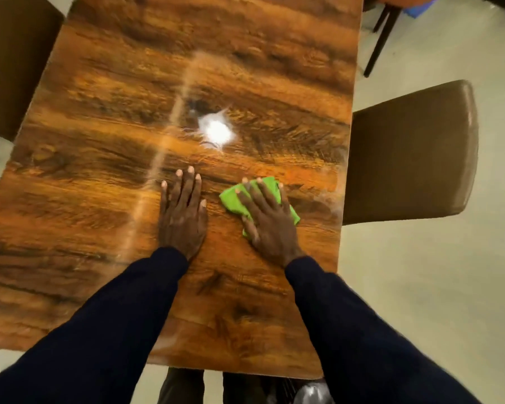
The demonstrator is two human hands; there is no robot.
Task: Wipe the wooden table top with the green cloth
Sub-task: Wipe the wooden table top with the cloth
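On wooden table top (pixel 99 170), right hand (pixel 270 225) flat, hiding most of green cloth (pixel 231 199), left hand (pixel 182 217) spread flat

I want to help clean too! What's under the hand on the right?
The green cloth lies under the right hand, pressed flat on the wooden table top. Its edges poke out around the fingers. The cloth's middle and the wood beneath it are covered, so they cannot be seen.

A dining room, by the look of it: a long glossy wood-grain tabletop (pixel 105 176) flanked by padded brown chairs (pixel 411 153) (pale floor (pixel 420 287) beneath).
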